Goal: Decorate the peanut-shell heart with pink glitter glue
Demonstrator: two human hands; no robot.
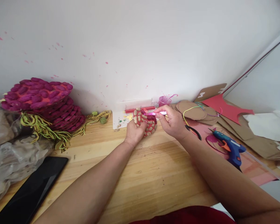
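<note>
My left hand (134,132) grips a round red disc covered with pale shells (146,122), holding it tilted up off the wooden table (140,174) near the wall. My right hand (172,122) pinches a thin pink brush (155,113) whose tip rests on the disc's upper part. A small pink cup of paint (163,100) stands just behind the brush by the wall.
A stack of magenta shell-covered discs (42,102) with yellow-green cords lies at the left. A black phone (35,186) and plastic bags sit at the front left. A blue glue gun (231,147), scissors (193,130), cardboard circles (193,110) and red paper (226,109) lie at the right.
</note>
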